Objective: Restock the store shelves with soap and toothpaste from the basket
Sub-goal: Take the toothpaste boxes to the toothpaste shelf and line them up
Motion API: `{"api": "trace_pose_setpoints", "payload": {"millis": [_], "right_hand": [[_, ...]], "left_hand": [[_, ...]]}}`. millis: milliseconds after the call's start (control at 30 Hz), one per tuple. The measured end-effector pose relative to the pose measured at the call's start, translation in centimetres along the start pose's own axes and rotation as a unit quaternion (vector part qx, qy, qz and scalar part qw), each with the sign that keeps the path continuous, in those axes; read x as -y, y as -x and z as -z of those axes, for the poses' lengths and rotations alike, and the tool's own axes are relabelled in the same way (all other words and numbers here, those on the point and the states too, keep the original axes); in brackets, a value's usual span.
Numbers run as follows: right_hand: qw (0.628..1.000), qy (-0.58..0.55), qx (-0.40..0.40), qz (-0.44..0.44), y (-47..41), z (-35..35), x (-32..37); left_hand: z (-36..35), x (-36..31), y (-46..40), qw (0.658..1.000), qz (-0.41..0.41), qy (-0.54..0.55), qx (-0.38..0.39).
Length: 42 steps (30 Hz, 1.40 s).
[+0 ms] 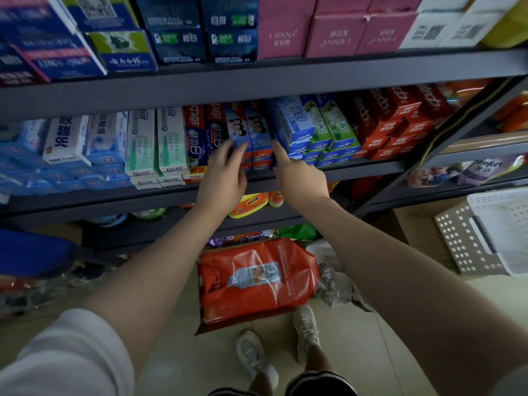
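Observation:
Both my hands reach to the middle shelf, which is packed with toothpaste boxes. My left hand presses its fingers against the left side of a stack of red-and-blue toothpaste boxes. My right hand touches the right side of the same stack with its fingers extended. The stack sits between my two hands. Neither hand closes around a box. A white perforated basket stands on the floor at the right; its contents are not visible.
The upper shelf carries blue, pink and white boxes. Green-white boxes and red boxes fill the shelf to the right. An orange refill bag lies in a carton on the floor by my feet. A blue object sits at left.

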State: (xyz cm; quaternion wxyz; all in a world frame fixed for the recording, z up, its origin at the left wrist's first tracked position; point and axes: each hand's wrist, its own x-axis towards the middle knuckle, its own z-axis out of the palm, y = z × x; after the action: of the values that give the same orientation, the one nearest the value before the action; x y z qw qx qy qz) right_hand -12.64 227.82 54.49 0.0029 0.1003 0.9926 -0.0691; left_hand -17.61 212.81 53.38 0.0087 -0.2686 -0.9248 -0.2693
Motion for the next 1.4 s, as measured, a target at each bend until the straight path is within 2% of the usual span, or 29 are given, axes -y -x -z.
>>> {"api": "trace_pose_setpoints", "payload": {"millis": [100, 333, 433, 600, 667, 867, 967, 1133, 1400], "right_hand": [[1.000, -0.005, -0.016, 0.008, 1.8, 2.2, -2.9], [0.998, -0.017, -0.031, -0.045, 5.4, 6.3, -12.4], [0.997, -0.044, -0.052, -0.048, 6.1, 7.7, -16.3], [0.998, -0.021, -0.064, 0.015, 6.9, 10.4, -21.7], [0.997, 0.001, -0.053, 0.050, 7.2, 10.9, -22.8], [0.993, 0.047, -0.041, 0.103, 8.2, 11.1, -23.4], [0.995, 0.039, -0.056, 0.078, 8.0, 11.2, -23.7], [0.996, -0.014, -0.070, 0.054, 4.5, 10.7, -23.8], [0.996, 0.026, -0.079, 0.015, -0.1, 6.7, -24.7]], "left_hand": [[1.0, -1.9, 0.7, 0.998, -0.050, -0.035, 0.013], [-0.3, -8.5, 2.0, 0.990, -0.072, -0.053, 0.107], [-1.8, -12.4, 1.4, 0.988, -0.073, -0.062, 0.121], [-3.5, -19.3, 0.7, 0.994, -0.004, -0.061, 0.089], [-4.1, -20.8, 1.0, 0.991, 0.033, -0.085, 0.100], [-5.1, -22.0, 2.9, 0.980, 0.102, -0.137, 0.100], [-4.9, -22.5, 2.8, 0.982, 0.093, -0.138, 0.088], [-5.3, -22.4, -0.4, 0.986, 0.041, -0.159, 0.026], [-7.8, -20.3, -5.7, 0.970, 0.049, -0.236, 0.025]]}}
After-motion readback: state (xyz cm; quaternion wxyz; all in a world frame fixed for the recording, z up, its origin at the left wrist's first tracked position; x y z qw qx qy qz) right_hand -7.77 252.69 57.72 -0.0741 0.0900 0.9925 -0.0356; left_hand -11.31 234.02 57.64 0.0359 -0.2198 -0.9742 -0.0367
